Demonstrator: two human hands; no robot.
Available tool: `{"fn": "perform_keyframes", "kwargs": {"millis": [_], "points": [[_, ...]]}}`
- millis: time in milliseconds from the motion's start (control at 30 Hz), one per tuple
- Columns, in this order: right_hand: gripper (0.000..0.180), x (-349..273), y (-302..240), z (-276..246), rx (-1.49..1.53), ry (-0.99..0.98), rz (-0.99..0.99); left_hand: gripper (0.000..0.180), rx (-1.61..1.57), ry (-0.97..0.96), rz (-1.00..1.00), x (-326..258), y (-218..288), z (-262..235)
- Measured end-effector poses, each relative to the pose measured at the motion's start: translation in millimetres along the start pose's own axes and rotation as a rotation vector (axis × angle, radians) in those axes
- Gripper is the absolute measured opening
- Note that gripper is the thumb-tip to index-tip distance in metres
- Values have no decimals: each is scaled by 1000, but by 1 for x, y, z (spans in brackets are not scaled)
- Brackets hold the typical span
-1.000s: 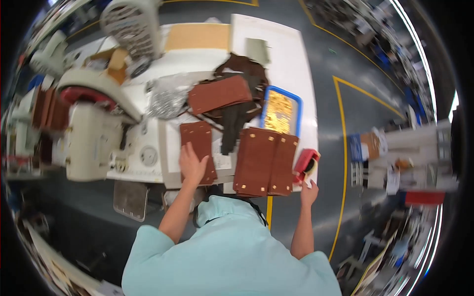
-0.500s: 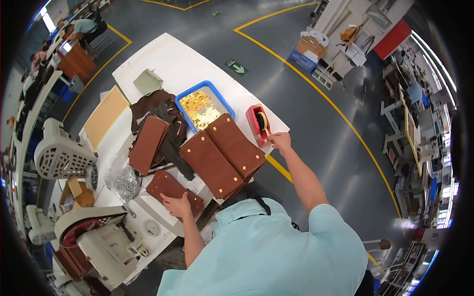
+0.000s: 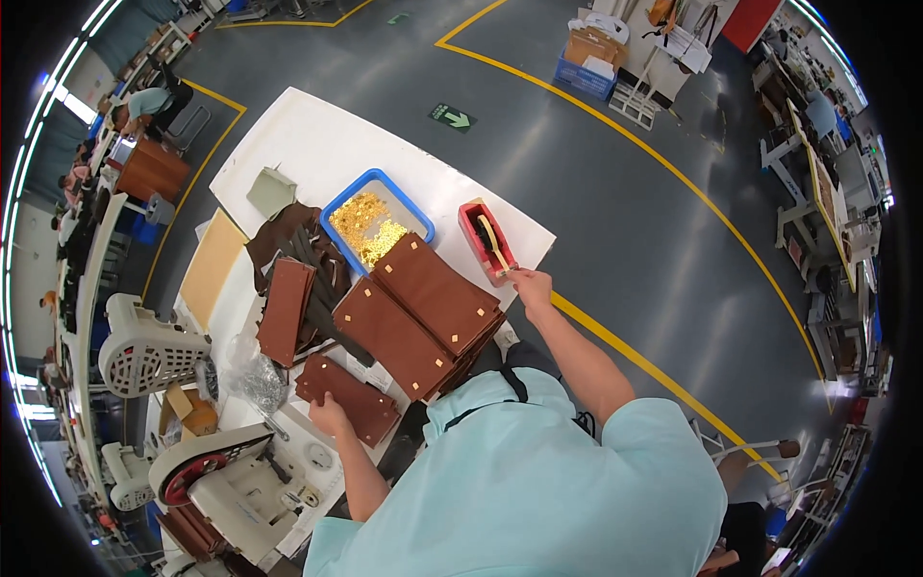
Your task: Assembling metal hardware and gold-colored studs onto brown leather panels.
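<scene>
My right hand (image 3: 534,288) is at the near end of a red tape dispenser (image 3: 473,252) on the table's right side, its fingers pinched on the end of the pale tape (image 3: 494,242). My left hand (image 3: 330,415) is closed at the lower-left edge of a small brown leather panel (image 3: 346,396); the thumb side shows and the other fingers are partly hidden. Right of that panel lie two thick stacks of larger brown leather panels (image 3: 392,332), with small gold pieces near their corners. Behind them, a blue-rimmed tray (image 3: 430,231) holds many small gold pieces.
A narrow brown leather stack (image 3: 286,313) lies against dark leather scraps (image 3: 279,236). A clear plastic bag (image 3: 255,375) and a white sewing machine (image 3: 240,505) are at the left. A pale green box (image 3: 272,192) stands farther back on the white table (image 3: 298,125). A person sits far left.
My left hand has shifted from lying spread over the small panel to its lower-left edge, fingers drawn in. My right hand stays at the dispenser's end. The whole view has turned slightly.
</scene>
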State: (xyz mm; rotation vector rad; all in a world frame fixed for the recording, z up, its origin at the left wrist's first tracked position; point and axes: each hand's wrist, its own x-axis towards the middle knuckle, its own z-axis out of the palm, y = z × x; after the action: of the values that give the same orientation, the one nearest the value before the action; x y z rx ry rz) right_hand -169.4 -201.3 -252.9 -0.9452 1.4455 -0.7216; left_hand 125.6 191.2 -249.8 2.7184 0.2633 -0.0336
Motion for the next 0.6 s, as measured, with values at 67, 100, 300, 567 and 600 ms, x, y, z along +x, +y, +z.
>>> {"fn": "perform_keyframes", "kwargs": {"millis": [67, 100, 300, 567, 600], "points": [[18, 1, -4, -8, -43, 6, 38, 35, -154, -47, 63, -6, 33, -22], [17, -2, -7, -9, -98, -6, 73, 28, -310, -90, 105, -12, 52, -44], [20, -3, -8, -7, -216, 8, -72, 20, -875, -197, 395, -41, 166, -121], [20, 0, 5, -11, -443, 70, -431, 23, -1191, -525, 403, -109, 277, -129], [21, 3, 9, -13, -440, 69, -442, 22, -1178, -584, 426, -115, 284, -123]]}}
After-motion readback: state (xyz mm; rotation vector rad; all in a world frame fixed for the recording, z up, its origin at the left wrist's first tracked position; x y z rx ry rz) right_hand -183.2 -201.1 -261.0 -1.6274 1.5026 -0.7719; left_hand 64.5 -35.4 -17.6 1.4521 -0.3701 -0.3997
